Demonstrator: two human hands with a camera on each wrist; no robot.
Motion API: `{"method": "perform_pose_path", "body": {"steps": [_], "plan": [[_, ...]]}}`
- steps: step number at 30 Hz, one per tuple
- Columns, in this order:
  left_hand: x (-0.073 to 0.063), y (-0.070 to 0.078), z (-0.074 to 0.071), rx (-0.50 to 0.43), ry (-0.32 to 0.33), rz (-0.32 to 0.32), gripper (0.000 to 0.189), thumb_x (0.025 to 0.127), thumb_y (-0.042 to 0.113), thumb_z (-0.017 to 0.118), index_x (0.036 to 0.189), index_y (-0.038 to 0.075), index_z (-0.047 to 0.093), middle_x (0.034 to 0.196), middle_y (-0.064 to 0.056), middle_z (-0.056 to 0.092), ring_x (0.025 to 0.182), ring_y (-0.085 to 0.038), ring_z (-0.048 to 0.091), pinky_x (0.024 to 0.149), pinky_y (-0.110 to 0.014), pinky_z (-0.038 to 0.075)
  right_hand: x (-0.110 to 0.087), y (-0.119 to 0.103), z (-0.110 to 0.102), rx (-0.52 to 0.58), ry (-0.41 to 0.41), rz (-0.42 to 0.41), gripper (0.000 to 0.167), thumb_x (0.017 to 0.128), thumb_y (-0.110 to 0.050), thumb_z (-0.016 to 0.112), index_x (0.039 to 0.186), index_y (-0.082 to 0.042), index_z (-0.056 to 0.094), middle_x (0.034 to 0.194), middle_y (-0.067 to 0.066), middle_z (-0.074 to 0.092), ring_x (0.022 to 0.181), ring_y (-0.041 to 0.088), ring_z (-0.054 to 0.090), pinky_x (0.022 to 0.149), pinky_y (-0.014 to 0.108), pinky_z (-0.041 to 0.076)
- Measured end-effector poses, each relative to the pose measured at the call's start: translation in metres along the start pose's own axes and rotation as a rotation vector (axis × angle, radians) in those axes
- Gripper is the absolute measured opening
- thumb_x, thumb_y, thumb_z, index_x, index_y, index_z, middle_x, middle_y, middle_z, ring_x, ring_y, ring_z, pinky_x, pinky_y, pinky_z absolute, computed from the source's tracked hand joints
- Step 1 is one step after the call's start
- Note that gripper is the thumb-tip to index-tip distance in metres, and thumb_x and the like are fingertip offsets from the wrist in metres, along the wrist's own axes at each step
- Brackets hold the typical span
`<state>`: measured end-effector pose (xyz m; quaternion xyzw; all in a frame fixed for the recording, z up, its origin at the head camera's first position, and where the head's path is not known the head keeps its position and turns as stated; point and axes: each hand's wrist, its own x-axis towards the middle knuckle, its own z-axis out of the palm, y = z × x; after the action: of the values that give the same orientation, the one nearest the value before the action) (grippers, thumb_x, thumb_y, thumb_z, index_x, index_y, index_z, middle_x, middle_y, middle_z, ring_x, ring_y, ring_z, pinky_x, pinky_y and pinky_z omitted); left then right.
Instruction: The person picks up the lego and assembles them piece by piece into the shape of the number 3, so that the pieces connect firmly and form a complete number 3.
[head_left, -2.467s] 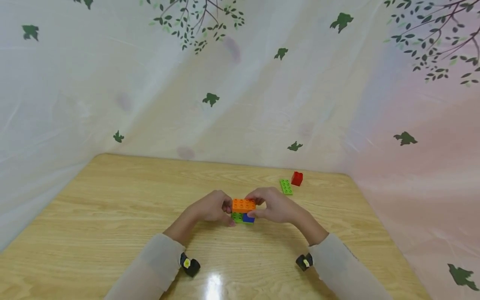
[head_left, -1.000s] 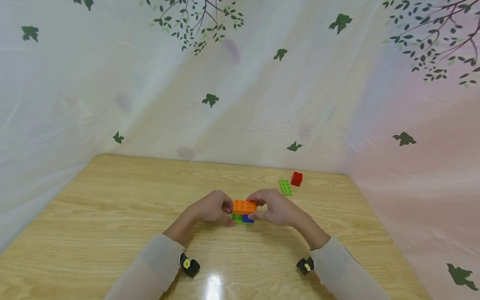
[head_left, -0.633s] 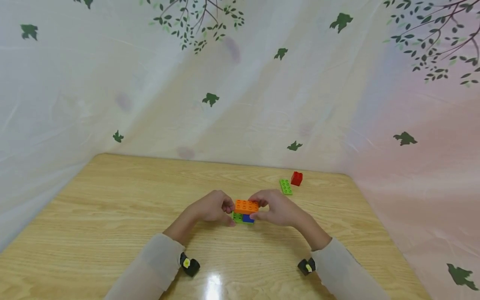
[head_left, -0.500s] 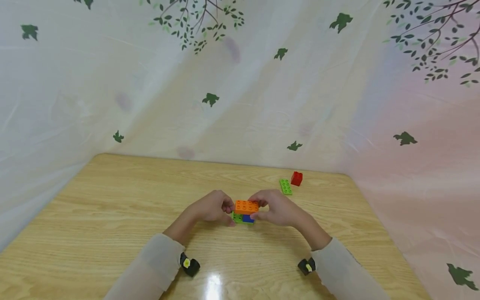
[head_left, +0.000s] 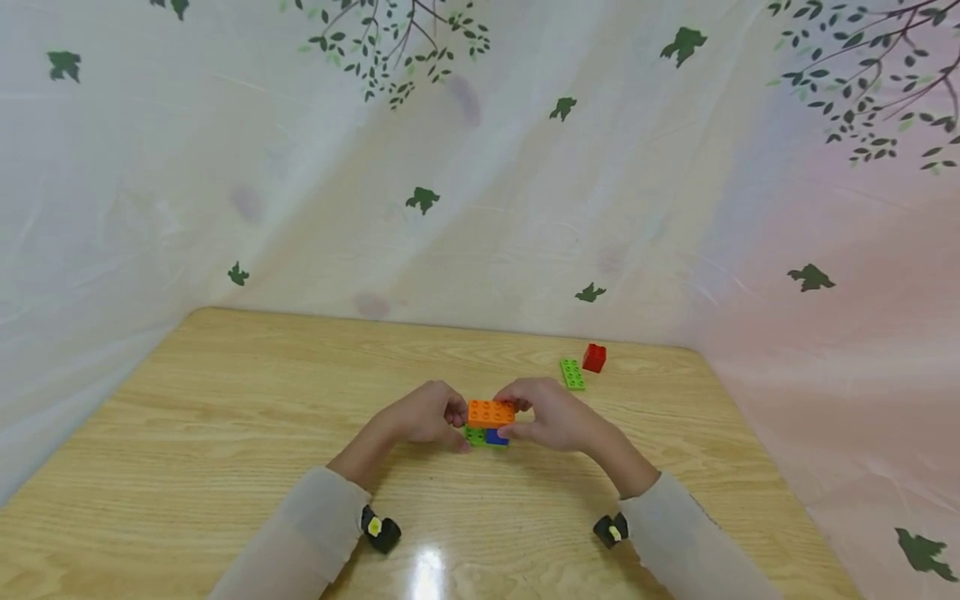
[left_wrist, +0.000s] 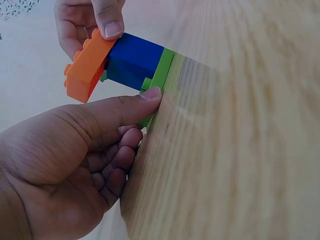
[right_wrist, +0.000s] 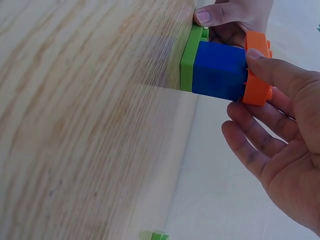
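A flat green building-block plate (left_wrist: 162, 70) lies on the table with a blue block (left_wrist: 134, 60) standing on one end of it. Over the blue block sits an orange block (head_left: 491, 413), studs up, which overhangs toward the left side. My right hand (head_left: 551, 414) pinches the orange block between thumb and fingers. With thumb and curled fingers, my left hand (head_left: 429, 414) grips the free end of the green plate. Whether the orange block is pressed fully onto the blue one, I cannot tell. Much of the plate is hidden beneath the orange block in the head view.
Farther back on the right lie a second green plate (head_left: 573, 375) and a red block (head_left: 595, 358). The wooden table (head_left: 247, 417) ends at a leaf-patterned cloth backdrop (head_left: 480, 217). Black wrist cameras (head_left: 381, 531) hang at both cuffs.
The orange block and my right hand have shifted slightly right, then a little back left. My left hand and the green plate have stayed in place.
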<state>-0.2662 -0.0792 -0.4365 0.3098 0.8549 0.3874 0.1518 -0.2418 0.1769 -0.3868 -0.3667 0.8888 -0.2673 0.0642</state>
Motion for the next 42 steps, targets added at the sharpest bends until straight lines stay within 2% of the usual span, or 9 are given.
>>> {"method": "perform_pose_path", "body": {"steps": [10,23,31,36,42], "plan": [[0.002,-0.0011,-0.0006,-0.007,-0.004,-0.003,0.027,0.077,0.021,0.092,0.083,0.009,0.069,0.071,0.006,0.054,0.067,-0.011,0.048,0.062,-0.026,0.04,0.0025,-0.0036,-0.0017,-0.004,-0.014,0.031,0.033,0.089,-0.027,0.082,0.118,-0.012,0.074,0.109,-0.007,0.073,0.095,0.012,0.065,0.089,0.042,0.055],[0.0022,-0.0025,-0.0012,0.002,-0.004,-0.008,0.027,0.077,0.021,0.092,0.083,0.009,0.069,0.07,0.006,0.053,0.066,-0.011,0.048,0.062,-0.025,0.039,0.0066,-0.0023,-0.0038,0.009,-0.04,0.003,0.029,0.089,-0.022,0.082,0.116,-0.013,0.075,0.106,-0.008,0.073,0.095,0.012,0.067,0.091,0.044,0.056],[0.0017,-0.0027,0.0008,-0.003,0.0,0.004,0.027,0.077,0.019,0.092,0.082,0.007,0.068,0.07,0.005,0.053,0.065,-0.01,0.047,0.061,-0.025,0.038,0.0086,-0.0021,-0.0053,-0.005,-0.077,0.02,0.029,0.089,-0.022,0.082,0.116,-0.013,0.075,0.106,-0.009,0.073,0.094,0.009,0.067,0.089,0.036,0.056],[0.0011,-0.0022,0.0006,-0.001,-0.002,-0.01,0.027,0.077,0.021,0.092,0.082,0.009,0.069,0.07,0.007,0.054,0.066,-0.01,0.048,0.061,-0.025,0.039,0.0067,0.0006,-0.0038,0.029,-0.063,0.036,0.03,0.089,-0.024,0.083,0.116,-0.013,0.075,0.103,-0.01,0.074,0.094,0.011,0.068,0.091,0.042,0.056],[0.0016,-0.0026,0.0003,0.006,-0.003,-0.005,0.028,0.077,0.023,0.092,0.082,0.011,0.068,0.07,0.007,0.053,0.065,-0.01,0.048,0.061,-0.026,0.04,0.0061,0.0037,-0.0029,0.05,-0.051,0.039,0.031,0.088,-0.025,0.084,0.116,-0.014,0.075,0.102,-0.011,0.074,0.094,0.011,0.068,0.091,0.043,0.056]]}}
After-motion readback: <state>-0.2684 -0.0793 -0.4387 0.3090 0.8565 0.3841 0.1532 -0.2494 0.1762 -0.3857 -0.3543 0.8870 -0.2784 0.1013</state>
